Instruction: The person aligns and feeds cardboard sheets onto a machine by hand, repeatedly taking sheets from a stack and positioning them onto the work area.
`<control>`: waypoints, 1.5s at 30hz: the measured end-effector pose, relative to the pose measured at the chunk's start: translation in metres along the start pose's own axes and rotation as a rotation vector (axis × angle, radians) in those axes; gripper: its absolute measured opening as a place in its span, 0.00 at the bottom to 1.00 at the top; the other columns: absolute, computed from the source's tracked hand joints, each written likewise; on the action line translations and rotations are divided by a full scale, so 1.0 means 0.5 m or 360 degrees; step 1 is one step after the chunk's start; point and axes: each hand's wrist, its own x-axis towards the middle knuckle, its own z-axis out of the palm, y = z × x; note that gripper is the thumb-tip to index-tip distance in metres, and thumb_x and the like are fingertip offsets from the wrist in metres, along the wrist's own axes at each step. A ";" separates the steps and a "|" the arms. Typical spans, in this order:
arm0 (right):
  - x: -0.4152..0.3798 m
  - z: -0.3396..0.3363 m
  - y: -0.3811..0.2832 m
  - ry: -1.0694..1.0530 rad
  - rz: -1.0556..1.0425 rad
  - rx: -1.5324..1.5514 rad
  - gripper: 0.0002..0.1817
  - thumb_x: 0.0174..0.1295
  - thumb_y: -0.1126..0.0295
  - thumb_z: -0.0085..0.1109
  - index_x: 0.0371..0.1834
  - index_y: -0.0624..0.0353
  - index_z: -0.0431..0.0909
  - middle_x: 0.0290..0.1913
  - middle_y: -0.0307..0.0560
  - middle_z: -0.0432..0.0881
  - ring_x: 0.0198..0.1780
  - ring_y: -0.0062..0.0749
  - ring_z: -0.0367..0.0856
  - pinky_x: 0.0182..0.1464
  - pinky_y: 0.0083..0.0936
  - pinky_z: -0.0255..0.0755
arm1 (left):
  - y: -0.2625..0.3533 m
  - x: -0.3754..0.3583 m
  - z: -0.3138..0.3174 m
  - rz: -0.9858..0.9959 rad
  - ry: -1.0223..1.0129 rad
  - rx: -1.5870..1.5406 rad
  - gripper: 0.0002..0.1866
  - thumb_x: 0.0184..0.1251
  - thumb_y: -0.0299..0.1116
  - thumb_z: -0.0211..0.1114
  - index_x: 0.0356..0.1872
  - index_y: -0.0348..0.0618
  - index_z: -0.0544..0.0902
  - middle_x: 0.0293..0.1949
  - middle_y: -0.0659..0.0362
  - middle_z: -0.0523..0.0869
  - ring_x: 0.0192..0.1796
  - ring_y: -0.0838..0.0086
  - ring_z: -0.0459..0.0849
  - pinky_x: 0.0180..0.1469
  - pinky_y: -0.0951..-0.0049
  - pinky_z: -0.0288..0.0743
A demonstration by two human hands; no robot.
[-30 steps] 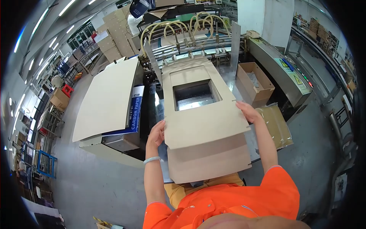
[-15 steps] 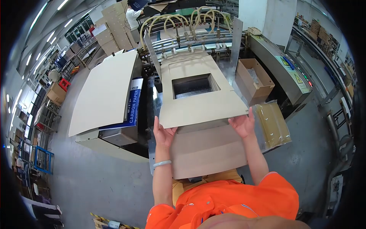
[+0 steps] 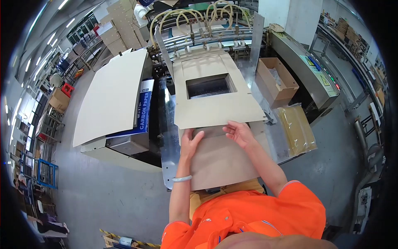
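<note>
A large beige cardboard sheet (image 3: pixel 219 110) with a rectangular cut-out lies on the machine bed, its far end by the rollers (image 3: pixel 207 43). Its near edge is slightly raised over a plain lower sheet (image 3: pixel 224 162). My left hand (image 3: pixel 190 142) is at the near edge, left of the middle, with its fingertips hidden under the sheet and its thumb apart. Close to the same edge, right of the middle, my right hand (image 3: pixel 240 133) has its fingers spread and holds nothing.
Left stands a stack of beige boards (image 3: pixel 112 91) beside a blue carbon paper box (image 3: pixel 144 108). On the right are an open cardboard box (image 3: pixel 277 81), a plastic-wrapped yellowish pack (image 3: pixel 296 128) and a control panel (image 3: pixel 317 79). Another person (image 3: pixel 141 14) is at the back.
The cut-out sheet has moved slightly forward, toward the rollers. My right hand has moved left, away from the sheet's right corner, and my left hand has moved right along the near edge.
</note>
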 end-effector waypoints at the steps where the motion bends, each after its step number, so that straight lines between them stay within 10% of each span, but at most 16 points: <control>1: 0.002 0.007 0.000 0.0027 0.0000 -0.0002 0.10 0.60 0.70 0.58 0.41 0.64 0.77 0.34 0.47 0.84 0.32 0.27 0.83 0.27 0.18 0.76 | 0.007 -0.004 0.001 -0.0056 -0.0071 0.0299 0.27 0.62 0.48 0.59 0.56 0.38 0.74 0.52 0.49 0.79 0.55 0.62 0.77 0.60 0.62 0.67; 5: 0.008 0.024 0.001 0.0121 -0.0009 0.0000 0.09 0.59 0.70 0.59 0.37 0.65 0.79 0.31 0.45 0.84 0.28 0.24 0.82 0.26 0.17 0.75 | 0.022 -0.015 0.010 -0.0219 -0.0310 0.1194 0.26 0.58 0.47 0.62 0.52 0.38 0.78 0.53 0.51 0.79 0.56 0.61 0.75 0.64 0.61 0.62; 9: 0.018 0.033 0.005 0.0173 -0.0042 -0.0056 0.09 0.58 0.69 0.60 0.35 0.65 0.79 0.31 0.45 0.83 0.26 0.21 0.80 0.24 0.15 0.73 | -0.034 -0.021 0.017 0.0559 -0.0241 0.1702 0.24 0.57 0.49 0.61 0.48 0.40 0.81 0.53 0.51 0.79 0.58 0.61 0.73 0.68 0.61 0.55; 45: 0.130 0.075 -0.051 0.0068 -0.0053 0.0021 0.07 0.59 0.69 0.59 0.35 0.62 0.78 0.32 0.44 0.83 0.22 0.17 0.71 0.21 0.13 0.65 | -0.041 -0.023 0.021 0.0661 -0.0134 0.1742 0.21 0.56 0.46 0.61 0.44 0.41 0.81 0.51 0.53 0.80 0.57 0.62 0.75 0.67 0.60 0.56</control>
